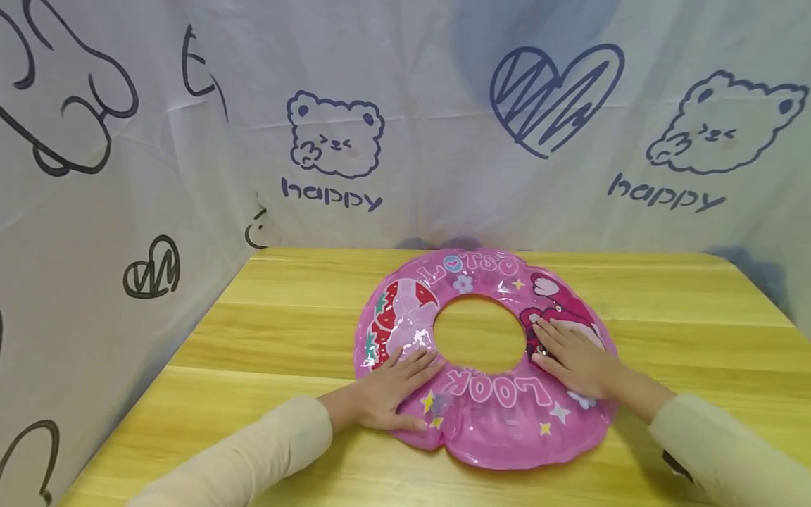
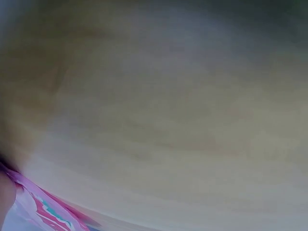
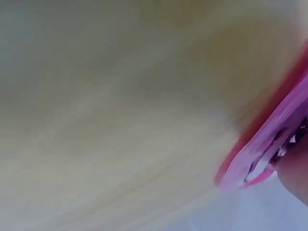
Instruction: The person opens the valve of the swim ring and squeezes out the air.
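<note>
An inflated pink swim ring (image 1: 507, 436) lies flat on the wooden table, printed with strawberries, stars, a bear and the words LOTSO and LOOK. On its left side rests my left hand (image 1: 391, 391), fingers stretched toward the hole and thumb apart, near the front. My right hand (image 1: 573, 355) lies with straight fingers over the bear print on the right side. Part of the ring's edge (image 2: 48, 207) shows low in the left wrist view, beside a bit of the hand. At the right of the right wrist view, the pink rim (image 3: 260, 144) appears next to a fingertip.
The yellow wood-grain table (image 1: 272, 331) reaches back to a white cloth (image 1: 431, 162) hung behind it, drawn with bears, hearts and the word happy. More of this cloth hangs along the left and right sides.
</note>
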### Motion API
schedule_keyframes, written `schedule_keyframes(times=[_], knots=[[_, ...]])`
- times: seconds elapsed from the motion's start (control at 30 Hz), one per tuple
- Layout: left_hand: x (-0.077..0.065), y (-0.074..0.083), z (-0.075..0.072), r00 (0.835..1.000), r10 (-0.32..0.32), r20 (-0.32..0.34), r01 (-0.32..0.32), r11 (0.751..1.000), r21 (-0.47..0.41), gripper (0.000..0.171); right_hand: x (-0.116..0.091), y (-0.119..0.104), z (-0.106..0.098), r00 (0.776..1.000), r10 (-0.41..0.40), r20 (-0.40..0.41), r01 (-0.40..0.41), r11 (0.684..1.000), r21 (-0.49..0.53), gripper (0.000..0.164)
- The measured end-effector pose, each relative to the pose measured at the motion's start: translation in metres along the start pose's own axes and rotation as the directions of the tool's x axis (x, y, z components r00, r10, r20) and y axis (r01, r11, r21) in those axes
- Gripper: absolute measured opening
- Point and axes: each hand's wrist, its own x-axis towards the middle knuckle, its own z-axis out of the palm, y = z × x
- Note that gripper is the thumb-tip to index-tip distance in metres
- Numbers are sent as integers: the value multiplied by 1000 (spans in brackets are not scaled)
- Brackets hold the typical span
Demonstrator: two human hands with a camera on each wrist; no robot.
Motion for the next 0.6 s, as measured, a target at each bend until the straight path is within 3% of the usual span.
schedule_keyframes(times=[0.13,0.27,0.37,0.6], knots=[[0,1,1,1000,-14,15,14,1000,-12,105,-17,-15,4,999,-31,26,28,991,132,61],[0,4,-2,999,-30,16,30,999,-13,105,-23,-25,13,999,-46,24,42,984,173,68],[1,8,-5,999,-41,20,42,999,-24,104,-24,-28,18,998,-57,5,55,988,142,73],[2,9,-3,997,-56,47,56,998,2,100,-27,-33,27,990,-116,-84,113,993,-33,84]])
